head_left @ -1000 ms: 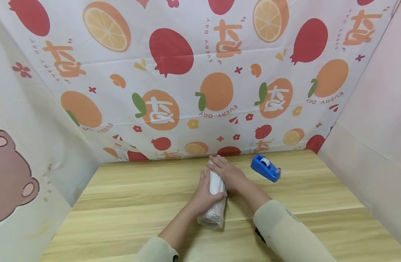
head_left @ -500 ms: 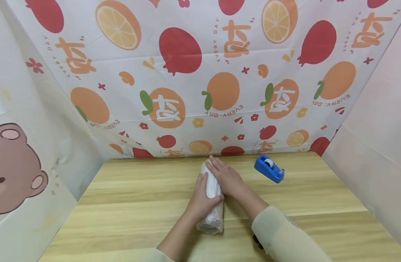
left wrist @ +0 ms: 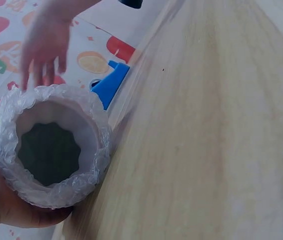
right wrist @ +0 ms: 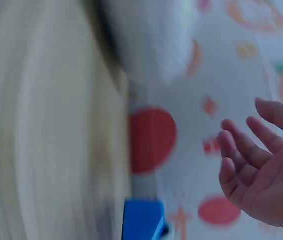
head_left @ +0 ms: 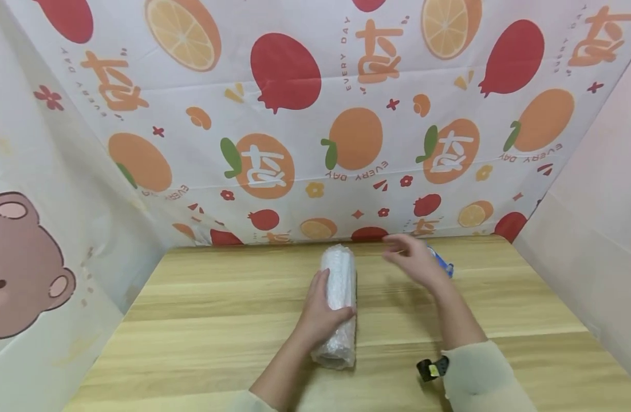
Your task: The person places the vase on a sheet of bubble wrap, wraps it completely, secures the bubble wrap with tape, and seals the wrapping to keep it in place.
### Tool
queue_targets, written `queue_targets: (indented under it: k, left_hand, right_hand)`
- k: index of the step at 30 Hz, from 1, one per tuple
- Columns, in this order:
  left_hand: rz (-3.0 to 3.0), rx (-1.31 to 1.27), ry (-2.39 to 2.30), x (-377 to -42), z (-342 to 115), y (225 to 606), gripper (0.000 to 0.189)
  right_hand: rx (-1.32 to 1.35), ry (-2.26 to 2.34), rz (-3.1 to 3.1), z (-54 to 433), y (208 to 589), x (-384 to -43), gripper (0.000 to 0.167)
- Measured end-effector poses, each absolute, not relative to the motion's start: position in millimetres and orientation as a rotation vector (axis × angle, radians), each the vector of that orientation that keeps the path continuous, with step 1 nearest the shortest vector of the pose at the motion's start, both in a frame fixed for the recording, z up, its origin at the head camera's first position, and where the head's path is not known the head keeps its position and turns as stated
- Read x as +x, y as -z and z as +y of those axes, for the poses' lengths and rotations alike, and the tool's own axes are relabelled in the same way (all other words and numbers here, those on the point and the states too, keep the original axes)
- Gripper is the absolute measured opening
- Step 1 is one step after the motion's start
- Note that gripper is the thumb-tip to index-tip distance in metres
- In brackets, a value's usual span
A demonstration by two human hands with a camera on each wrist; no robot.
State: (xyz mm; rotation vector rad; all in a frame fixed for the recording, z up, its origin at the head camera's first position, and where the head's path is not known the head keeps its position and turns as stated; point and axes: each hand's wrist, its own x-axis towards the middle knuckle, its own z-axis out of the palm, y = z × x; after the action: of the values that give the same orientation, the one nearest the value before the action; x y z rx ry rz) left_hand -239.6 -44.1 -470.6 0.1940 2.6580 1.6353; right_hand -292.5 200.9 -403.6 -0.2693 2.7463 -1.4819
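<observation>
A hollow cylinder wrapped in bubble wrap [head_left: 340, 280] lies lengthwise on the table in the head view. My left hand [head_left: 316, 320] holds it from the left, thumb across its top. In the left wrist view, the wrapped end [left wrist: 6, 135] faces the camera, with a pale rim and a dark, scalloped inside. Off to the right, my right hand [head_left: 417, 264] is raised, its fingers loosely bent around nothing. It partly covers a blue tape dispenser [head_left: 444, 264] in the head view. The right wrist view shows its palm and spread, relaxed fingers [right wrist: 249, 150].
The wood-grain table [head_left: 217, 320] ends at a fruit-printed cloth [head_left: 305, 143] hanging along the back. Light cloth walls stand at both sides, the left one with a printed bear [head_left: 22, 263]. A black band with a small device [head_left: 433, 369] sits at the right sleeve.
My right hand has left the wrapped cylinder and moved right, in front of the tape dispenser. The left hand keeps its hold, and the cylinder stays on the table.
</observation>
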Motion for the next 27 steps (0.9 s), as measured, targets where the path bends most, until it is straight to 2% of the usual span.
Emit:
queue_targets:
  k: [7,9,12,15,21,23,27]
  left_hand:
    - [2.644,0.205,-1.612,-237.4,-38.2,475.5,0.105]
    - [2.648,0.202,-1.609,-238.2,-39.2,475.8,0.105]
    - [2.669,0.2,-1.616,-241.7,-42.2,473.1,0.105]
    - [2.678,0.202,-1.62,-242.7,-44.7,471.5,0.105]
    - [2.677,0.194,-1.608,-243.4,-44.9,470.3,0.104]
    - [2.676,0.191,-1.605,-243.9,-44.0,470.4,0.104]
    - [2.675,0.194,-1.597,-244.2,-41.8,471.9,0.104]
  right_hand:
    - [0.463,2.074,2.564,295.2,424.7,-274.0,0.034]
    - [0.602,2.159,2.507,312.5,433.1,-274.3,0.027]
    - [0.712,2.185,2.499,329.1,442.7,-280.5,0.024]
    - [0.734,2.104,2.494,338.0,452.8,-284.8,0.036]
    - [0.57,1.972,2.281,343.7,466.9,-289.3,0.09]
    - [0.531,1.976,2.252,344.7,469.6,-289.1,0.095]
    - [0.482,1.998,2.222,347.2,474.8,-286.5,0.095]
